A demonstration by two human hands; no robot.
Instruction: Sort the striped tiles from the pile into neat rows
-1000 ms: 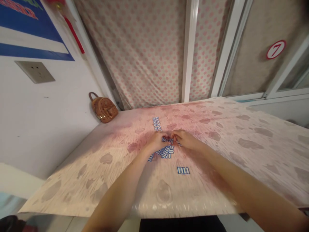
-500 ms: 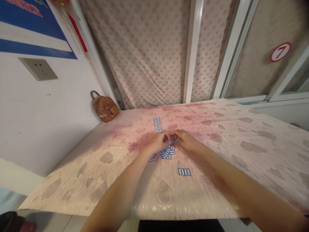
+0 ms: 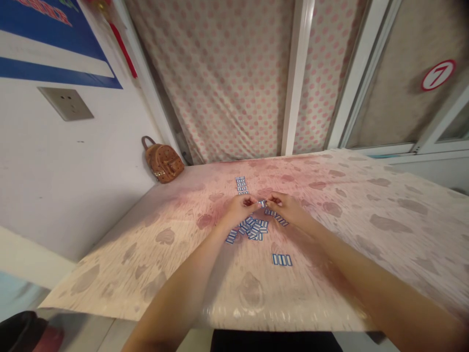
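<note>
Nearest: bare forearms reaching forward over the glossy, plastic-covered table, printed in pale pink and beige with blotchy leaf shapes. Just beyond the near edge, a short row of four tiles, flat, white with blue borders, lying apart from everything else, nearer than the right hand.

Farther in, at mid-table: left hand and right hand close together, fingertips nearly meeting over a single tile. Fingers of both hands curled and pinched; impossible to tell whether either truly clamps that tile. Directly beneath and just nearer than the hands, a loose pile of tiles, small rectangles jumbled at angles, some spilling toward the left wrist.

Compared with half a second earlier: hands slightly farther apart, more of the pile uncovered, a few tiles now visible under the right hand's fingers.

Just beyond the hands, a neat column of tiles running away from the viewer. At the far left corner, a small brown studded backpack leaning against the white wall. Behind the table, fabric with pink dots stretched behind white frames. On the wall at left, a grey socket plate.
</note>
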